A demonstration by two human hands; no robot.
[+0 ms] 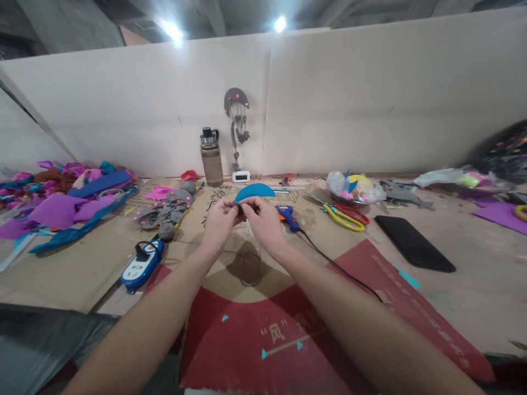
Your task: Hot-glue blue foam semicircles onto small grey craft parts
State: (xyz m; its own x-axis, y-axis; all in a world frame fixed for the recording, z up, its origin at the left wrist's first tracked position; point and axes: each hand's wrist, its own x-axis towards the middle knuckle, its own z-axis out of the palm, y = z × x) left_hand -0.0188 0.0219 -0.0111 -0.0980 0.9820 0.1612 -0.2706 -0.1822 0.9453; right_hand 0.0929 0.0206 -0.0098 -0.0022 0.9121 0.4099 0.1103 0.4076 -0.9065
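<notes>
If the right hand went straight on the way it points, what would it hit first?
Most likely the left hand: the right hand points forward and left, its fingertips close against the left's around a small dark piece. Exact depth is unclear.

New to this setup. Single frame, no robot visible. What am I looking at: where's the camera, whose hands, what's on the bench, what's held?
No machine here: a person works bare-handed. The one picture comes from a camera worn on their head, looking forward and down, so both forearms reach in from the bottom edge.

The left hand and right hand meet at the fingertips around a small dark piece, too hidden to identify.

Just beyond lies a blue felt piece. To the right are a glue gun, yellow-handled scissors and a black phone-like slab. To the left sit grey felt pieces and a power strip. Behind, a drink bottle stands near a white partition.
</notes>
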